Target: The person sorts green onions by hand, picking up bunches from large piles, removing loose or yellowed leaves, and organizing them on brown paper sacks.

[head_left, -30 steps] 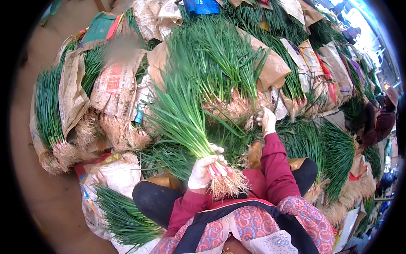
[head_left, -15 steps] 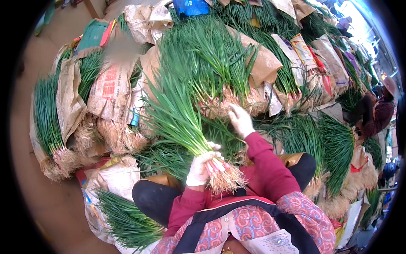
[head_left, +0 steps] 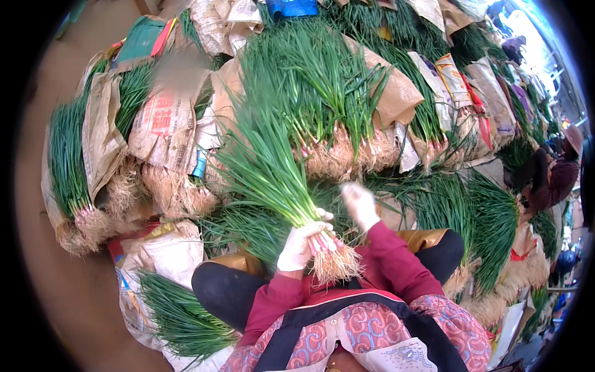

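Observation:
My left hand (head_left: pixel 299 245), in a white glove, is wrapped round a bunch of leafy green stalks (head_left: pixel 273 192) with pink-white bases and stringy pale roots (head_left: pixel 334 263). The roots hang over my lap and the leaves fan out away from me. My right hand (head_left: pixel 361 204), also gloved, is raised just right of that bunch, blurred by motion, so its fingers are not clear. Beyond it lies a broad pile of similar greens (head_left: pixel 319 87), roots toward me, on brown paper (head_left: pixel 400 99).
Wrapped bundles in paper sacks (head_left: pixel 162 130) lie to the left and far side, beside a brown floor (head_left: pixel 56 279). More greens lie on a white sack (head_left: pixel 164 242) at lower left and in piles (head_left: pixel 486 235) at right. A co-worker in a hat (head_left: pixel 555 180) sits at the right.
My right hand has left the far pile's roots and come down and leftward, closer to the held bunch. My left hand still grips that bunch, in nearly the same place.

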